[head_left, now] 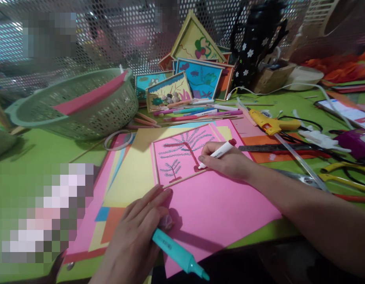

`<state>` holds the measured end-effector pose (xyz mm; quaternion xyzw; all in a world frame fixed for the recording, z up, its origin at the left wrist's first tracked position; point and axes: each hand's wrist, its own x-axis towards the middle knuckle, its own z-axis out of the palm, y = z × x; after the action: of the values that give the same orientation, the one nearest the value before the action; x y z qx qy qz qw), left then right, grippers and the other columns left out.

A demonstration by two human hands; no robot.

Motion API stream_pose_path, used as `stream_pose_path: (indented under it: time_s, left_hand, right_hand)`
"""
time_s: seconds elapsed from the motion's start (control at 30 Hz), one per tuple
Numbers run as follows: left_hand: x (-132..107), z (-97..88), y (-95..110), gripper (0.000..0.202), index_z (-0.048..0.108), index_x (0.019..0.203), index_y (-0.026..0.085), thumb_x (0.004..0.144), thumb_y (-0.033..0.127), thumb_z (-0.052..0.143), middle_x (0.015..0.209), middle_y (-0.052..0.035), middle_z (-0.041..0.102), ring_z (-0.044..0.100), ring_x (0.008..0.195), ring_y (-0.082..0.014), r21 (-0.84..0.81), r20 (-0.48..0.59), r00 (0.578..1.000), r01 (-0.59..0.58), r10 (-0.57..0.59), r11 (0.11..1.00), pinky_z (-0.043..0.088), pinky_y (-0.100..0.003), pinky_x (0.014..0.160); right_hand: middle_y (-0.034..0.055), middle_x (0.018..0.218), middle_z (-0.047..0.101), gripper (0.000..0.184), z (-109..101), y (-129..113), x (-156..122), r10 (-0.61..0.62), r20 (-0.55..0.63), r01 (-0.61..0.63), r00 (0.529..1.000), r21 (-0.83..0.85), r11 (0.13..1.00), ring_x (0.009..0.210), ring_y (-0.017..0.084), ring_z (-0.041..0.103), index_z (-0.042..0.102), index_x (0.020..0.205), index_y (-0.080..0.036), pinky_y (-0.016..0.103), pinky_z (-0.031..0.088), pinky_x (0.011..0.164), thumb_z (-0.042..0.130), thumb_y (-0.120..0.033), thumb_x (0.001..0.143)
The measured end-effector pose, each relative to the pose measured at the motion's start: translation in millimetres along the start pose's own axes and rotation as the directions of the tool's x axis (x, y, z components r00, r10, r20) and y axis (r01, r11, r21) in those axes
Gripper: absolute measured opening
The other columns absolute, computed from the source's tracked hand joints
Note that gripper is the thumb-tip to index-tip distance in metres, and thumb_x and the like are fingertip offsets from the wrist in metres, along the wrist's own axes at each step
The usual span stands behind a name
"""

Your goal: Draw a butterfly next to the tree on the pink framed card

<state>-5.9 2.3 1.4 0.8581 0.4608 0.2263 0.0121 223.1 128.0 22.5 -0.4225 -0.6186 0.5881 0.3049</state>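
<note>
My right hand (226,161) grips a white marker (219,153) with a dark red end, its tip down at the base of a red tree trunk. The trunk belongs to a drawing of feathery-leaved trees on a small pink picture (185,154) edged with thin wooden sticks. My left hand (144,225) lies with its fingertips at the picture's lower left corner. A teal marker (178,250) is tucked under its thumb and points toward me, with a small pale crumpled thing (166,221) beside it. Under the picture spreads a large pink sheet (218,209).
Stacked coloured papers (126,173) and a tape roll (118,140) lie at left. A green basket (111,106) stands behind them. Framed pictures (200,77), loose pens (197,112) and a flowered black flask (250,47) are at back. On the right lie a yellow glue gun (271,122) and yellow-handled pliers (342,177).
</note>
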Motion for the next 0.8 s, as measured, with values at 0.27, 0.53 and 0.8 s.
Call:
stream_pose_path:
  time_s: [0.27,0.53,0.8]
  left_hand:
    - [-2.2,0.1,-3.3,0.007,0.053,0.093,0.022,0.089,0.017,0.053,0.123,-0.0087,0.067,0.057,0.123,-0.0272,-0.010,0.002,1.000,-0.005,0.005,1.000,0.056,-0.038,0.088]
    - [-0.8,0.2,3.2,0.008,0.050,0.097,0.023,0.094,0.017,0.048,0.126,-0.0085,0.065,0.053,0.128,-0.0267,-0.032,0.016,0.998,0.053,-0.052,0.998,0.053,-0.042,0.091]
    - [-2.4,0.3,3.5,0.010,0.049,0.100,0.022,0.094,0.014,0.046,0.127,-0.0097,0.064,0.050,0.130,-0.0265,-0.021,0.041,0.998,0.050,-0.049,0.999,0.051,-0.043,0.091]
  right_hand:
    - [-0.0022,0.058,0.056,0.023,1.0,4.3,2.5,0.010,0.020,-0.009,1.000,-0.064,0.998,0.060,0.014,0.057,0.052,0.062,-0.019,0.026,0.038,0.054,0.065,-0.034,0.073]
    - [-0.0024,0.058,0.055,0.022,4.3,2.7,3.7,0.016,0.021,-0.014,1.000,-0.070,0.997,0.056,0.011,0.049,0.054,0.064,-0.019,0.026,0.036,0.052,0.065,-0.035,0.074]
    - [-0.0011,0.059,0.057,0.024,6.5,3.5,6.0,0.010,-0.015,-0.010,1.000,-0.028,1.000,0.059,0.013,0.056,0.053,0.062,-0.019,0.027,0.041,0.056,0.065,-0.035,0.075]
